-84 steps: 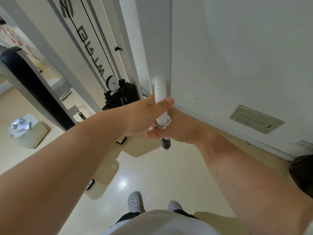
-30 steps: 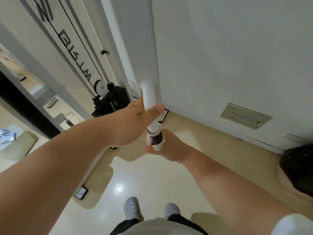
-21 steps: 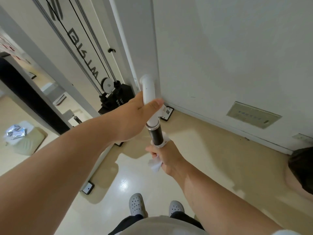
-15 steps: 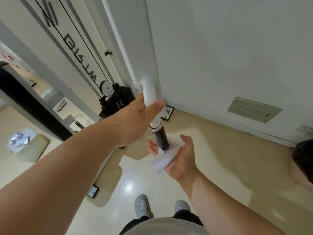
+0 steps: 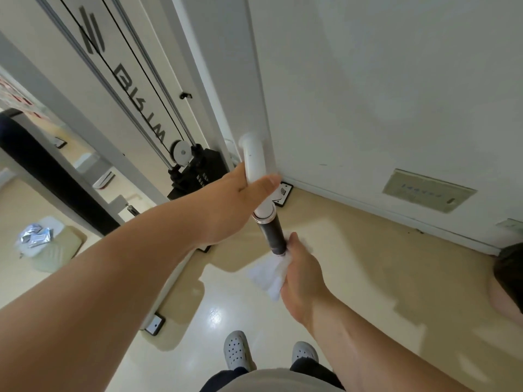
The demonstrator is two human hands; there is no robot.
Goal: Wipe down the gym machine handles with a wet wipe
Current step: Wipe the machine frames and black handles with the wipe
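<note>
Head view:
- Handle [image 5: 255, 162]: a white tube slanting down from the machine upright, ending in a black grip [image 5: 273, 233] below a metal collar.
- Left hand [image 5: 235, 205]: wrapped round the handle's white tube just above the collar, thumb laid across the front. It is well clear of the black grip.
- Right hand [image 5: 302, 270]: just below the handle's lower end, fingers curled on the wet wipe, thumb pointing up beside the grip's tip.
- Wet wipe [image 5: 268, 274]: white and crumpled, bunched in the right hand. Its upper edge touches the bottom end of the black grip and the rest hangs loose beneath the handle.
- Pulley [image 5: 181, 152] and black weight stack [image 5: 203, 171]: left of the handle, behind the left forearm, with cables running up from the pulley.
- Wall [image 5: 368, 80]: directly right of the handle, with a beige plate [image 5: 428, 190] low down.
- Grey perforated clogs [image 5: 236, 350]: on the glossy cream floor [image 5: 339, 250], below the handle.
- Foil packet [image 5: 35, 236]: far left of the handle, lying on a pale cushion.
</note>
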